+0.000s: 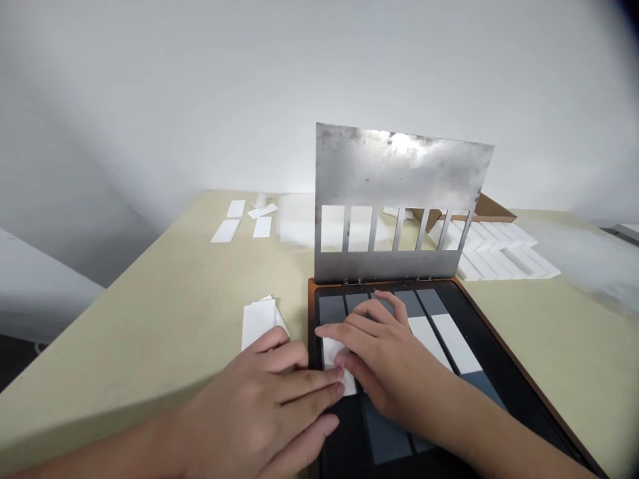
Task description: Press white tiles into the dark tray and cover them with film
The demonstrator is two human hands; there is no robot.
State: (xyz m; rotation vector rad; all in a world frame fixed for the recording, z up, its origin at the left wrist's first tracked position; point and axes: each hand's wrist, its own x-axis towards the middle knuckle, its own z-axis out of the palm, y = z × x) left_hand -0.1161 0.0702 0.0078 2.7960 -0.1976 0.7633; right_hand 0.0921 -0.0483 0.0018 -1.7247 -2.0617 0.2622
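My left hand (279, 406) lies with fingers stretched out, its fingertips touching a white card (350, 384) in the left slot of a black jig (339, 426). Over the same card, my right hand (382, 346) has its thumb and index finger at the card's upper part, which looks slightly raised or creased. The other right fingers reach over the neighbouring slots and hide part of them. More white cards (456, 342) lie flat in slots at the right. Hinged at the jig's far edge, a metal plate (399, 166) with a row of rectangular windows stands upright.
A small pile of white cards (258, 322) lies left of the jig. Several loose cards (225, 231) are at the table's far left. Behind the plate to the right are stacked white pieces (504, 256) and a brown cardboard box (492, 209). A white wall (200, 100) rises behind.
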